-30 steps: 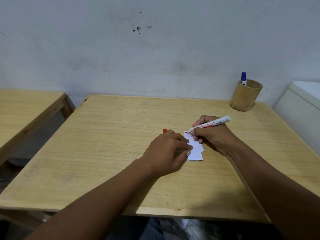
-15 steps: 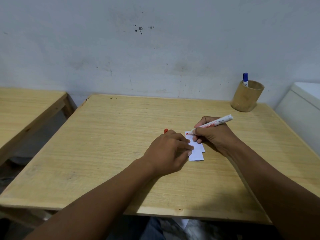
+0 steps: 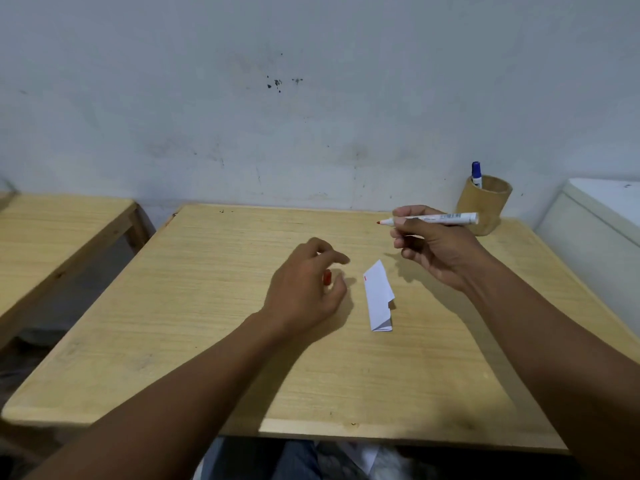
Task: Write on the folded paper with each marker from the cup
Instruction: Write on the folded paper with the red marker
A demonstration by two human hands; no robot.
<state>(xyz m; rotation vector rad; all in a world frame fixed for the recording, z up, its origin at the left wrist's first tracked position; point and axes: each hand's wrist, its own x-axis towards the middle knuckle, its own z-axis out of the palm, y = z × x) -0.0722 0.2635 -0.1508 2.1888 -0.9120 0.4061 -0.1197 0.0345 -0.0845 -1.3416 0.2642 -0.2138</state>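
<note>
On worktop (image 3: 207, 306): folded paper (image 3: 378, 295) lying free between hands, right hand (image 3: 433, 247) pinching uncapped red marker (image 3: 429, 219) aloft, left hand (image 3: 304, 282) loosely curled over red cap (image 3: 327, 277), nothing gripped; risk: bare tip drying or smudging, cap rolling off.

We see a pale yellow wood-grain tabletop (image 3: 214, 306) under a grey-white wall (image 3: 311, 116) flecked with small black spots. The folded paper (image 3: 378, 295) is white, with one short red mark near its upper left edge. The marker (image 3: 433, 219) has a white barrel with red lettering and a red tip. A red cap (image 3: 327, 277) shows. The cup (image 3: 485, 207) is tan, holding a blue-capped marker (image 3: 476, 173).
</note>
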